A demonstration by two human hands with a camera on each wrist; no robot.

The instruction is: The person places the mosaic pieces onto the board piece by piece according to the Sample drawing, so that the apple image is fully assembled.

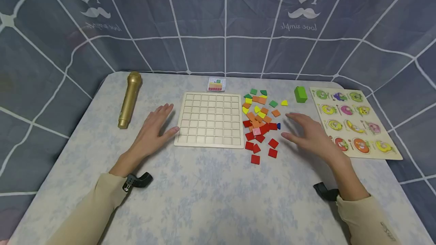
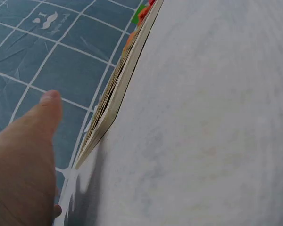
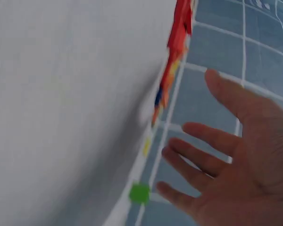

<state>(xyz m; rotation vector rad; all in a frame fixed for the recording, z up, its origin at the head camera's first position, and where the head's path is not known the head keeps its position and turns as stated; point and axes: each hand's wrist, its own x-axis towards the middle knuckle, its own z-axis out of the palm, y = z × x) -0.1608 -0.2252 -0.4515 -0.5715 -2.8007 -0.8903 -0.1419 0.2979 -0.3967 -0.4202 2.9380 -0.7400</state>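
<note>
A square wooden grid board [image 1: 209, 120] lies flat in the middle of the table, its cells bare. My left hand [image 1: 153, 129] is at the board's left edge, fingers extended and holding nothing; its thumb reaches the edge, though contact is unclear. To the board's right spreads a loose heap of small coloured pieces, with red squares [image 1: 255, 159] nearest me and orange, yellow and green ones behind. My right hand [image 1: 311, 135] hovers just right of the heap, fingers relaxed and apart, nothing in its grasp. In the right wrist view the same hand [image 3: 226, 160] has spread fingers.
Behind the board lies a small printed pattern card [image 1: 216, 84]. A gold microphone [image 1: 130, 100] lies at the left. On the right are a green block [image 1: 301, 94] and a fruit picture board [image 1: 355, 124]. A grey grid-patterned curtain [image 1: 204, 18] surrounds the table's far sides.
</note>
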